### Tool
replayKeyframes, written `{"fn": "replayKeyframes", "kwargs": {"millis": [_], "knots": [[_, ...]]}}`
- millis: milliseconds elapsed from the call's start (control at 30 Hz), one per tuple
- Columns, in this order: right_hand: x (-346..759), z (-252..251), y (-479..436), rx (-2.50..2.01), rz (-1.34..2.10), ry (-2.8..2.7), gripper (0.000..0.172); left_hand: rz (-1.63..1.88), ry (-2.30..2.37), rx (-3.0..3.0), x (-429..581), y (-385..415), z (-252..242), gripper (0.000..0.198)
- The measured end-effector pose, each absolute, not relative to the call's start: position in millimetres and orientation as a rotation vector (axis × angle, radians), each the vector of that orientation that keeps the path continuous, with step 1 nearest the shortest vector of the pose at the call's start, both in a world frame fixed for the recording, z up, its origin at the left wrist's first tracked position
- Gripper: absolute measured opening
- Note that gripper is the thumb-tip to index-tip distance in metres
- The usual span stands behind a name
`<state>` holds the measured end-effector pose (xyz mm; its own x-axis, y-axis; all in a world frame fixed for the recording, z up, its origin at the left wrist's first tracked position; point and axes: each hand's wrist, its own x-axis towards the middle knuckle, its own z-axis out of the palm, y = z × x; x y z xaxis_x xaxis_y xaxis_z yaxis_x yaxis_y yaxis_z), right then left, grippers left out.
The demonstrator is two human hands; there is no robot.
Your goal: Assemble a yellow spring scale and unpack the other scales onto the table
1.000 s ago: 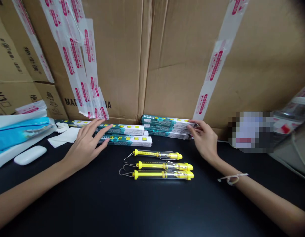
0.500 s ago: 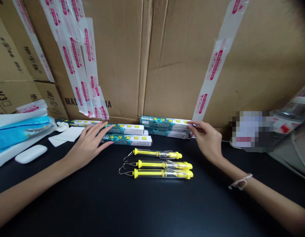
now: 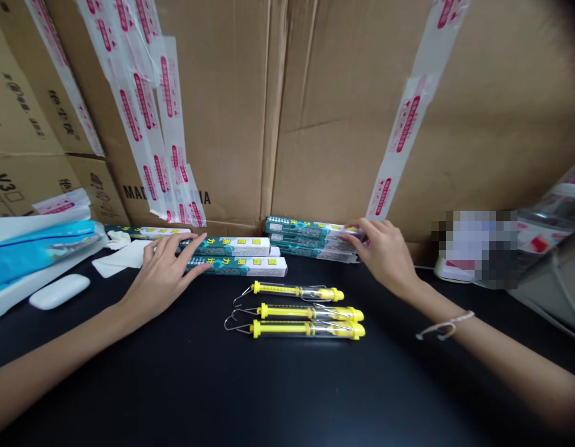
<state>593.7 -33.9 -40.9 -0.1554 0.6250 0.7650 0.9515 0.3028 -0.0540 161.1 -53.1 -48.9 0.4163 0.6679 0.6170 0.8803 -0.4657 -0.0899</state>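
Note:
Three yellow, clear-tubed spring scales (image 3: 306,312) lie side by side on the black table, their wire hooks pointing left. Behind them, to the left, two narrow green-and-white boxes (image 3: 236,266) lie one in front of the other. My left hand (image 3: 164,264) wraps the left ends of these boxes, thumb at the front and fingers over the rear one. Farther right is a stack of several similar boxes (image 3: 306,239) against the cardboard. My right hand (image 3: 383,251) pinches the right end of its top box, thumb in front and fingers above.
Large taped cardboard cartons (image 3: 338,124) stand as a wall behind. At left are a white oval case (image 3: 59,291), white paper (image 3: 122,259) and a blue package (image 3: 40,245). A blurred-out object (image 3: 469,248) and a clear jar (image 3: 548,226) stand at right.
My right hand has shifted left along the top box of the right stack. My left hand's fingers have curled more over the left boxes. The spring scales have not moved.

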Motion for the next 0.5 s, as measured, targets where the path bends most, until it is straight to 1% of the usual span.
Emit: {"fn": "replayKeyframes", "kwargs": {"millis": [233,333,500], "knots": [[593.6,-39.5,-36.6,-1.507,-0.764,-1.871,0.046,-0.813,-1.297,-2.307,159.5,-51.1,-50.2,0.045],[587.5,-39.7,-40.6,-1.523,-0.802,-1.891,0.044,-0.84,-1.31,-2.308,159.6,-52.7,-49.4,0.038],[570.9,-38.4,-51.2,-1.509,-0.768,-1.869,0.042,-0.882,-1.375,-2.274,159.9,-56.7,-46.9,0.038]]}}
